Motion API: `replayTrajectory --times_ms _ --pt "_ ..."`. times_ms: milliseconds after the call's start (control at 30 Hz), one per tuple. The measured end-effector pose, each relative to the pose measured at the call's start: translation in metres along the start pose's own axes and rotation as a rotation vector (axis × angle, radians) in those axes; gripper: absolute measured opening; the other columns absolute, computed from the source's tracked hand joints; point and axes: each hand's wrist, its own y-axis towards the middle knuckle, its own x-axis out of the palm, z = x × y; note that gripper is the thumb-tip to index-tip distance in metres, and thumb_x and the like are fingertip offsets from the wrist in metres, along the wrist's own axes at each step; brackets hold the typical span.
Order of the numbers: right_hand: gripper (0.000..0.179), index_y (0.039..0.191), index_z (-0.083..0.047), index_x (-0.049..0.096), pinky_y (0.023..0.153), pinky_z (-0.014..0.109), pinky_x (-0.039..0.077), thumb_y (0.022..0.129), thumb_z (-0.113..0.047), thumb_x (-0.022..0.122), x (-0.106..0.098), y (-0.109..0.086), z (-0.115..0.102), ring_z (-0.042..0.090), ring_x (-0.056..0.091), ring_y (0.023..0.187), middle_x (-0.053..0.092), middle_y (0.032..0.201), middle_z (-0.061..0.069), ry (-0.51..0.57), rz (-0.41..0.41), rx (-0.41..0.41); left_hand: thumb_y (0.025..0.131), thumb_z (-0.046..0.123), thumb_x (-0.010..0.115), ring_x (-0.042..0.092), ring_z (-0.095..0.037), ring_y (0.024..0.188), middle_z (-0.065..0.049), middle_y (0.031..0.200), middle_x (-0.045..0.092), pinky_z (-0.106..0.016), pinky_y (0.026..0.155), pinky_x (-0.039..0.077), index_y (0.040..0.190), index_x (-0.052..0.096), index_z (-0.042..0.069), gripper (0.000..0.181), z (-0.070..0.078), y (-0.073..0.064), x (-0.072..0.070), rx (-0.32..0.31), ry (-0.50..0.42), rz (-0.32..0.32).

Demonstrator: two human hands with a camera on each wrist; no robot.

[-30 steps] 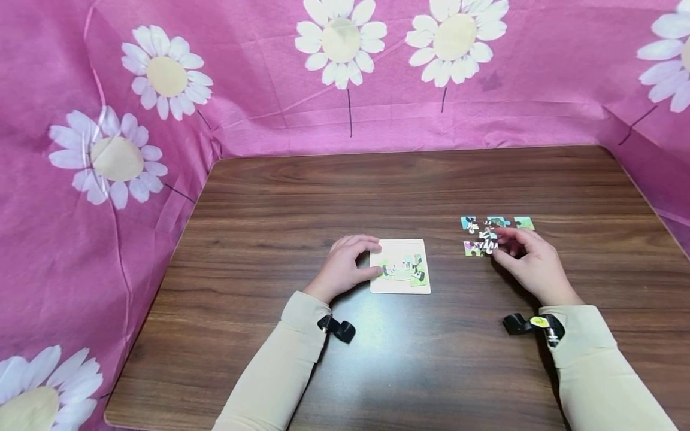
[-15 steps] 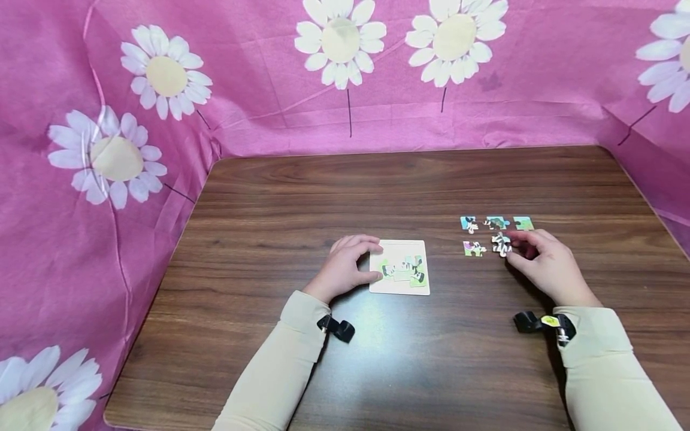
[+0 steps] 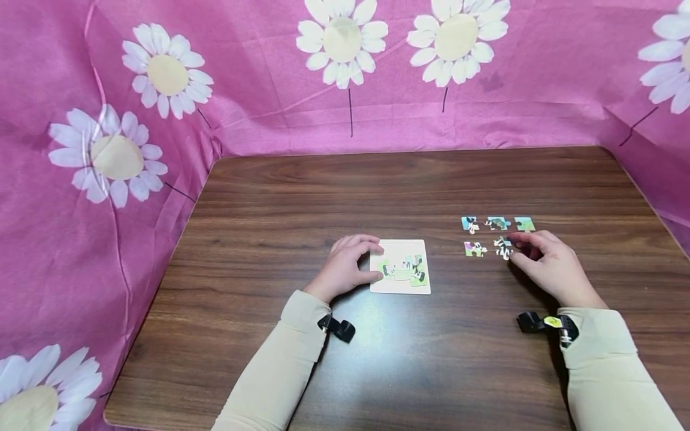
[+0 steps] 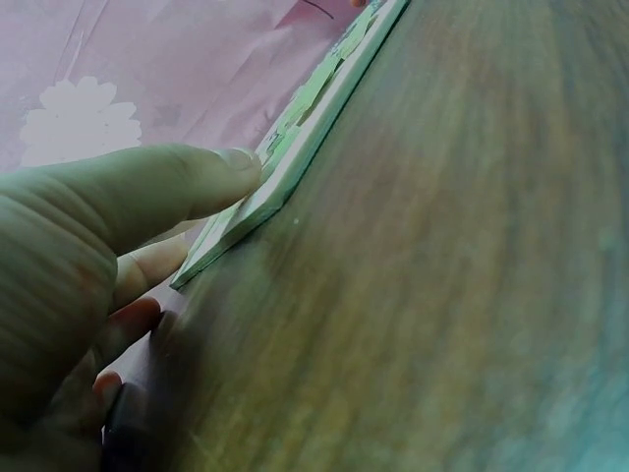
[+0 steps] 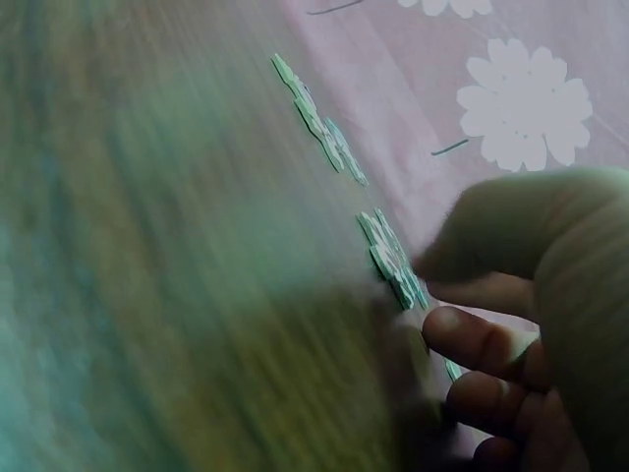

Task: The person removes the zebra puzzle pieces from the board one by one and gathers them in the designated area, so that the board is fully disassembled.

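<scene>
In the head view my left hand (image 3: 345,266) holds the left side of a square, pale puzzle tray (image 3: 400,288), thumb and fingers at its edge. Several joined puzzle pieces (image 3: 402,275) with black, white and green print lie inside it. The left wrist view shows the thumb (image 4: 197,182) on the tray's rim. Farther right, my right hand (image 3: 550,266) pinches a black-and-white striped puzzle piece (image 3: 503,246) at its right side, low over the table. In the right wrist view this piece (image 5: 388,264) is seen edge-on by the fingertips.
Behind the striped piece lies a row of three loose pieces: a blue one (image 3: 469,224), a blue-green one (image 3: 498,223) and a green one (image 3: 524,224). A pink-and-green piece (image 3: 475,248) is to its left. The brown wooden table (image 3: 302,197) meets a pink flowered cloth (image 3: 259,90).
My right hand has drawn the striped piece rightward, away from the pink-and-green piece, and turned it slightly. My left hand and the tray have stayed in place.
</scene>
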Motion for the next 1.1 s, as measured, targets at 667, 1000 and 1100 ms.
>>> replayTrajectory --times_ms 667,1000,1100 --pt "0.013 0.099 -0.004 0.075 0.064 0.012 0.034 0.086 -0.007 0.073 0.01 -0.003 -0.008 -0.006 0.047 0.072 0.059 0.086 -0.014 0.111 0.188 0.082 0.08 0.031 0.083 0.045 -0.023 0.135 0.001 0.141 0.057 -0.047 0.119 0.02 0.122 0.067 0.015 0.047 0.0 0.0 0.001 0.008 0.007 -0.002" --pt "0.011 0.089 -0.002 0.076 0.064 0.016 0.034 0.081 0.004 0.073 0.033 0.001 -0.038 0.0 0.047 0.07 0.061 0.078 -0.004 0.19 0.33 -0.153 0.081 0.032 0.083 0.045 -0.023 0.135 0.002 0.141 0.056 -0.047 0.119 0.02 0.123 0.067 0.016 0.048 0.001 0.0 0.0 0.0 0.008 -0.005" --pt "0.011 0.088 -0.002 0.075 0.063 0.016 0.034 0.08 0.005 0.072 0.04 0.001 -0.044 0.001 0.047 0.069 0.063 0.079 0.0 0.189 0.293 -0.192 0.081 0.032 0.082 0.045 -0.024 0.135 0.002 0.141 0.056 -0.047 0.119 0.021 0.123 0.067 0.016 0.048 0.001 0.0 -0.001 0.001 0.006 -0.006"
